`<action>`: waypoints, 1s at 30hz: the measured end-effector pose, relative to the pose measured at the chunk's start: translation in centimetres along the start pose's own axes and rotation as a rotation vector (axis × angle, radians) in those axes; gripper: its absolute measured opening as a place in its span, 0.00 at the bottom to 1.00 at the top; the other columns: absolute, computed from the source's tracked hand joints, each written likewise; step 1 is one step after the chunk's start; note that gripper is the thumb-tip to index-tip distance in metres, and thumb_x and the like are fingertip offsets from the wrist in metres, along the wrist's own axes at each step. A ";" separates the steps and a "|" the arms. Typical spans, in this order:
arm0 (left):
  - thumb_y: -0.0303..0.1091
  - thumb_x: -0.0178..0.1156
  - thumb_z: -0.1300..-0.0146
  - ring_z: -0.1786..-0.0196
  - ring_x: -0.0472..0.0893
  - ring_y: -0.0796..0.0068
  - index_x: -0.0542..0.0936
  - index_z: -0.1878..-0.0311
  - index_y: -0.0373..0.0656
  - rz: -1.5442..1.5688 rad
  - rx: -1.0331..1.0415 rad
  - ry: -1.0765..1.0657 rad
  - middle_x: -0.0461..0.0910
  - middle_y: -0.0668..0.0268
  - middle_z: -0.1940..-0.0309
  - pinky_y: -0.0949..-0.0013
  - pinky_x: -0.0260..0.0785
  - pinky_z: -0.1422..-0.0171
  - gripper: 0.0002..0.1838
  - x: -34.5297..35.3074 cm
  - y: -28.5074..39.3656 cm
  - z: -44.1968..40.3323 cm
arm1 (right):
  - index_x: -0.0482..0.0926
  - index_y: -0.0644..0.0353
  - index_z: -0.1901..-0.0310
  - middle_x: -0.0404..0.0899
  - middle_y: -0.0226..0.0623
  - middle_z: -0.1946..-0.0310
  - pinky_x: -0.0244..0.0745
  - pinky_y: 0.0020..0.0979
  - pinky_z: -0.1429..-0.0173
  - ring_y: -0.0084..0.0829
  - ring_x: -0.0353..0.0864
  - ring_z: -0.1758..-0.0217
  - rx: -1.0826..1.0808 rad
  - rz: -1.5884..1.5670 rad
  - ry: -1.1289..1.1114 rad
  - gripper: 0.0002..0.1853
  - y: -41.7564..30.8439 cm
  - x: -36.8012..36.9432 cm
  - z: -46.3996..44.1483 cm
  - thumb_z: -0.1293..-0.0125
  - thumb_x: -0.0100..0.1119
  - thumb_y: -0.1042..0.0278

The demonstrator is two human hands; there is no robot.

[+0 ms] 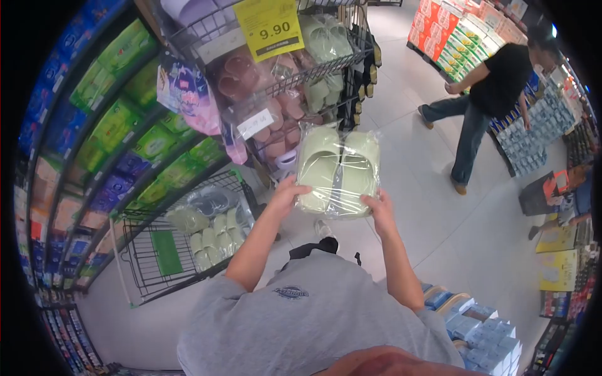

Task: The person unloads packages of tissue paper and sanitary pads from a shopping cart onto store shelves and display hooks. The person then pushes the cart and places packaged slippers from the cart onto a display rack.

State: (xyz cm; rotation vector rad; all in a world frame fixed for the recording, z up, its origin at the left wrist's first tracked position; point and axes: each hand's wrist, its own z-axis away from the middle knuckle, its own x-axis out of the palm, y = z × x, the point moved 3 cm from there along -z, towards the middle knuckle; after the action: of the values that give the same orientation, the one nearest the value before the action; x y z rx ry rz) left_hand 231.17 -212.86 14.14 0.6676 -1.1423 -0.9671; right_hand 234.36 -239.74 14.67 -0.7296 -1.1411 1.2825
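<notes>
Right now, holding a clear-bagged pair of pale green slippers (338,172) out in front of the body, up above the floor (433,213). Gripping with the left hand (293,193) at one near corner and the right hand (378,203) at the other, pressing down with the thumbs, probably supporting with fingers from beneath, out of sight. Showing up just beside the wire rack (342,64) in this view, without revealing whether touching. Probably working best by pinching evenly on both sides, holding the pack level, avoiding any tugging at the slick film, and tilting slightly against the glare. Lying side by side in the bag, running lengthwise away from the grey shirt (313,326), apparently pointing toes outward and heels back. Spotting, down left, a shopping cart (165,252) carrying more bagged slippers (216,241).
</notes>
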 end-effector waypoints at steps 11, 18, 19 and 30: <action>0.18 0.62 0.46 0.51 0.80 0.66 0.69 0.41 0.33 0.047 0.276 -0.044 0.79 0.55 0.52 0.63 0.74 0.44 0.26 4.8 16.3 -20.3 | 0.75 0.68 0.51 0.81 0.38 0.60 0.72 0.27 0.52 0.25 0.79 0.58 -0.411 0.210 -0.050 0.20 -20.6 3.7 -18.6 0.43 0.66 0.70; 0.21 0.62 0.43 0.50 0.80 0.64 0.68 0.43 0.30 -0.066 0.356 0.136 0.78 0.53 0.52 0.63 0.73 0.45 0.24 2.0 22.3 -25.9 | 0.75 0.70 0.49 0.82 0.41 0.58 0.74 0.26 0.53 0.26 0.81 0.58 -0.437 0.134 -0.242 0.21 -25.8 9.7 -29.4 0.45 0.65 0.73; 0.22 0.63 0.43 0.50 0.79 0.64 0.69 0.43 0.29 -0.082 0.351 0.159 0.78 0.53 0.51 0.64 0.72 0.44 0.24 1.8 22.9 -26.0 | 0.75 0.70 0.49 0.81 0.42 0.57 0.75 0.27 0.53 0.28 0.82 0.58 -0.407 0.109 -0.273 0.21 -26.5 10.6 -30.2 0.44 0.64 0.75; 0.24 0.65 0.44 0.47 0.77 0.70 0.73 0.43 0.31 -0.295 0.588 0.505 0.77 0.59 0.47 0.69 0.68 0.42 0.24 -2.8 24.6 -22.9 | 0.76 0.70 0.46 0.82 0.41 0.56 0.73 0.28 0.51 0.28 0.80 0.57 -0.254 0.177 -0.617 0.20 -24.9 17.3 -37.5 0.41 0.62 0.72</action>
State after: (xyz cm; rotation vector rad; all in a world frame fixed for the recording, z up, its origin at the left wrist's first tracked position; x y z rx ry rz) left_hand 259.72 -200.02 26.72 1.4966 -0.8777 -0.6340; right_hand 276.40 -221.53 29.63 -0.6434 -1.7933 1.5864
